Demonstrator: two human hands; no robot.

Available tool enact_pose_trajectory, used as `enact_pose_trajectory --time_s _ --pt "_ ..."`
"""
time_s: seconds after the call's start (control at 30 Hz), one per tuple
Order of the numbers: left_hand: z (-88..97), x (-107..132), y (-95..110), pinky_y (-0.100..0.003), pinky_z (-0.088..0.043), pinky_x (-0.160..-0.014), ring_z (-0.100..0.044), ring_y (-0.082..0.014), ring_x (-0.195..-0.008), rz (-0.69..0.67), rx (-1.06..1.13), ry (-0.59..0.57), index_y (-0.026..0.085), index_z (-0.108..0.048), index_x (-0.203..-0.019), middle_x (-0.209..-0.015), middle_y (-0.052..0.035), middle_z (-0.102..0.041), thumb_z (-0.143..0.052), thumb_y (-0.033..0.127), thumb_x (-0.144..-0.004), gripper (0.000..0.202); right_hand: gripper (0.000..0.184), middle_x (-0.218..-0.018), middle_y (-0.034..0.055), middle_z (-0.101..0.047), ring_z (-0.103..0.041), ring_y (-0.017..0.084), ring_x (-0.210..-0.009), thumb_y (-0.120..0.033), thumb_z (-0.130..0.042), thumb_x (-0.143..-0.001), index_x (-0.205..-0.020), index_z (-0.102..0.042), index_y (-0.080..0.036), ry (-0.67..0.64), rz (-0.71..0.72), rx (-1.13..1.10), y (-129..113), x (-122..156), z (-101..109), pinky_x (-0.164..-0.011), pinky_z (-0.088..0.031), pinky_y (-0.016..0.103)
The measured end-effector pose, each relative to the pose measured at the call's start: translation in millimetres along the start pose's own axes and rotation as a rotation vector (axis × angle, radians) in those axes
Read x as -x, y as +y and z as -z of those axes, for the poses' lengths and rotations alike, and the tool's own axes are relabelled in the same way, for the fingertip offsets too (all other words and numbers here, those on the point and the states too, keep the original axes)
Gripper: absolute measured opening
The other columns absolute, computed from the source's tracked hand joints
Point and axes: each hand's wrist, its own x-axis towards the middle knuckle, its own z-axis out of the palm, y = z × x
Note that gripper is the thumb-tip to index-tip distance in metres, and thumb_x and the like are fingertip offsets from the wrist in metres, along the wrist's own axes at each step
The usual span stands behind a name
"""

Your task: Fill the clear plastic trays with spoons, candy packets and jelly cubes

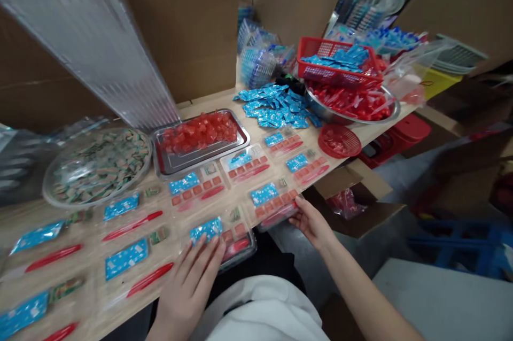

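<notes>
My left hand (196,271) lies with fingers stretched out over a clear plastic tray (250,247) at the table's front edge. Partly under the fingers are that tray's blue packet (206,229), red squares and a red pen-like stick. With thumb and fingers closed, my right hand (312,223) grips the right corner of another clear tray (266,222), which juts over the edge. This one holds a blue packet (264,194), a row of red squares (276,203) and a red stick. More filled trays stand in rows; those at the left show no red squares.
Behind the rows are a metal tray (192,158) of red squares, a round tub (60,199) of small striped pieces, and a pile of blue packets (276,106). Red baskets (340,79) and a metal bowl (395,114) of red sticks stand right. An open carton (360,218) sits below.
</notes>
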Motion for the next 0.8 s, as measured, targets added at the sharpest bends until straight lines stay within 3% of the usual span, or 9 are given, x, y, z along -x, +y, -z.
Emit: enact_pose_trajectory --time_s 0.07,0.17,0.3,0.4,0.47,0.57,0.67,0.8 --pt "12.5 -11 -5 -0.045 -0.039 -0.102 -0.048 -0.0277 -0.122 -0.005 0.002 0.055 0.016 -0.041 -0.136 -0.124 -0.0103 -0.06 -0.05 0.006 -0.083 0.055 0.026 -0.067 -0.0021 -0.064 -0.058 0.009 -0.059 -0.042 -0.071 -0.07 -0.078 -0.06 -0.02 -0.036 0.012 -0.004 3 7 9 -0.054 -0.048 0.019" --pt "15.9 -49 -11 -0.045 -0.039 -0.102 -0.047 -0.0272 -0.123 -0.006 -0.044 0.103 0.02 -0.037 -0.139 -0.124 -0.0093 -0.06 -0.053 0.006 -0.081 0.062 0.027 -0.07 -0.0007 -0.065 -0.06 0.012 -0.062 -0.043 -0.07 -0.071 -0.08 -0.061 -0.019 -0.065 0.032 0.024 -9 16 22 -0.055 -0.048 0.021" --pt "-20.0 -123 -19 -0.046 -0.033 -0.105 -0.038 -0.0258 -0.13 -0.009 -0.107 -0.008 0.026 -0.029 -0.142 -0.135 -0.0059 -0.051 -0.043 0.009 -0.087 0.06 0.022 -0.072 -0.0006 -0.066 -0.06 0.013 -0.062 -0.04 -0.065 -0.074 -0.087 -0.062 -0.022 0.036 0.106 0.03 -58 12 39 -0.053 -0.048 0.023" --pt "-54.9 -163 -25 -0.046 -0.036 -0.102 -0.041 -0.0272 -0.128 0.028 -0.135 -0.141 0.024 -0.04 -0.137 -0.135 -0.007 -0.05 -0.036 0.007 -0.087 0.053 0.018 -0.063 -0.001 -0.062 -0.056 0.011 -0.054 -0.036 -0.067 -0.072 -0.08 -0.062 -0.02 0.154 0.182 0.067 -99 -8 48 -0.047 -0.045 0.02" --pt "-67.7 -174 -27 -0.047 -0.035 -0.103 -0.042 -0.0284 -0.127 0.042 -0.135 -0.195 0.021 -0.046 -0.133 -0.133 -0.0083 -0.052 -0.036 0.006 -0.087 0.05 0.02 -0.059 -0.0003 -0.06 -0.054 0.01 -0.051 -0.035 -0.07 -0.069 -0.073 -0.06 -0.018 0.207 0.219 0.12 -117 -24 51 -0.043 -0.041 0.019" --pt "-69.7 -171 -16 -0.052 -0.024 -0.108 -0.035 -0.0299 -0.131 0.085 -0.002 -0.198 0.02 -0.047 -0.131 -0.136 -0.0095 -0.049 -0.044 0.013 -0.085 0.046 0.027 -0.057 0.001 -0.058 -0.052 0.011 -0.049 -0.041 -0.069 -0.068 -0.07 -0.059 -0.017 0.244 0.237 0.271 -130 -41 56 -0.041 -0.037 0.021" --pt "-69.7 -167 14 -0.049 -0.029 -0.107 -0.038 -0.0279 -0.129 0.314 0.43 -0.208 0.021 -0.042 -0.133 -0.137 -0.0115 -0.046 -0.052 0.026 -0.084 0.05 0.036 -0.053 0.0001 -0.055 -0.051 0.013 -0.048 -0.053 -0.066 -0.067 -0.068 -0.059 -0.017 0.368 0.298 0.584 -132 -48 64 -0.043 -0.036 0.023" --pt "-94.1 -194 57 -0.04 -0.048 -0.089 -0.055 -0.0246 -0.112 0.963 1.262 -0.323 0.016 -0.041 -0.129 -0.13 -0.0185 -0.05 -0.05 0.04 -0.085 0.051 0.044 -0.057 0.003 -0.059 -0.055 0.017 -0.057 -0.061 -0.055 -0.072 -0.069 -0.063 -0.018 0.542 0.474 0.953 -137 -54 68 -0.054 -0.04 0.027"
